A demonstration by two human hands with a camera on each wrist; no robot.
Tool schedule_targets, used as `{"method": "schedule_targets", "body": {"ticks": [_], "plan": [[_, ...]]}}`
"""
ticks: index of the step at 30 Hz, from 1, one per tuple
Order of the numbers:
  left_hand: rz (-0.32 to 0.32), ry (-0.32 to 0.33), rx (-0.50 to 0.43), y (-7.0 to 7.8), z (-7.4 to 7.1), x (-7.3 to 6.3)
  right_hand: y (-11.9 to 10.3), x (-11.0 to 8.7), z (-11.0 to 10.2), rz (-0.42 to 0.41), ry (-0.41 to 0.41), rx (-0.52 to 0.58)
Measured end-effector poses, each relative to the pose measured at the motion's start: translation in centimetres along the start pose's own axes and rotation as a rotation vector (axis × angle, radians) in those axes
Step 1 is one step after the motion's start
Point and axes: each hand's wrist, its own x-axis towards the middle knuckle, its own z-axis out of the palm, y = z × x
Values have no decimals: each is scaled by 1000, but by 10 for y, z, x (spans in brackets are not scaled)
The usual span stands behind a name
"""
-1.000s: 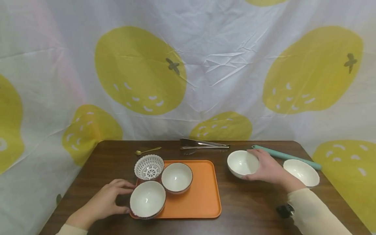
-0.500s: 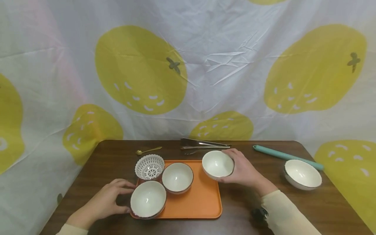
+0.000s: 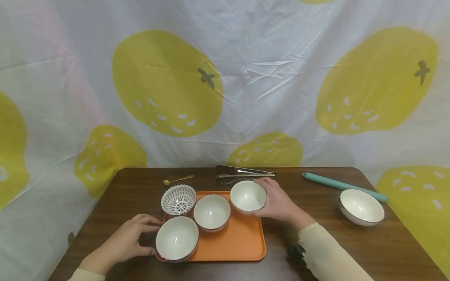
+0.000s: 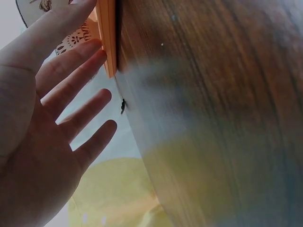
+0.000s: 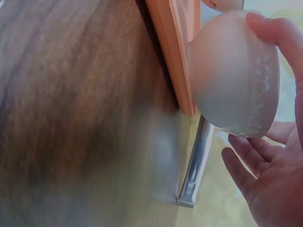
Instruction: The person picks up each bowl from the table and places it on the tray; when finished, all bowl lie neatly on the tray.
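Note:
My right hand (image 3: 279, 201) grips a white bowl (image 3: 248, 196) by its right side, thumb at the near side of the rim and fingers behind. That bowl is at the back right corner of the orange tray (image 3: 242, 244); its base is close to the tray in the right wrist view, and I cannot tell whether it touches. My left hand (image 3: 128, 242) lies at the tray's left edge with fingers spread and relaxed, next to a front white bowl (image 3: 177, 238). On the tray also stand a middle white bowl (image 3: 212, 212) and a patterned, scalloped bowl (image 3: 179, 200) at the back left.
Behind the tray lie metal tongs (image 3: 246, 172), a small fork partly hidden by the held bowl, and a small gold spoon (image 3: 178, 180). At the right are a teal rod (image 3: 344, 186) and another white bowl (image 3: 362, 207). A lemon-print cloth (image 3: 263, 97) hangs behind the table (image 3: 316, 249).
My right hand has carried the white bowl leftward from the table right of the tray to over the tray's back right corner. The left hand stays in place.

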Motion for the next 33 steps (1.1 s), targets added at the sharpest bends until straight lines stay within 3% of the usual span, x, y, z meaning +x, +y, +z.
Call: {"method": "schedule_targets", "body": {"ticks": [11, 17, 23, 33], "plan": [[6, 6, 7, -1, 3, 2, 3, -1, 6, -21, -46, 6], [21, 21, 12, 0, 4, 1, 6, -12, 2, -25, -89, -14], [29, 32, 15, 0, 4, 0, 14, -31, -18, -60, -9, -55], [15, 31, 4, -1, 3, -1, 45, -60, -59, -1, 84, -97]]}}
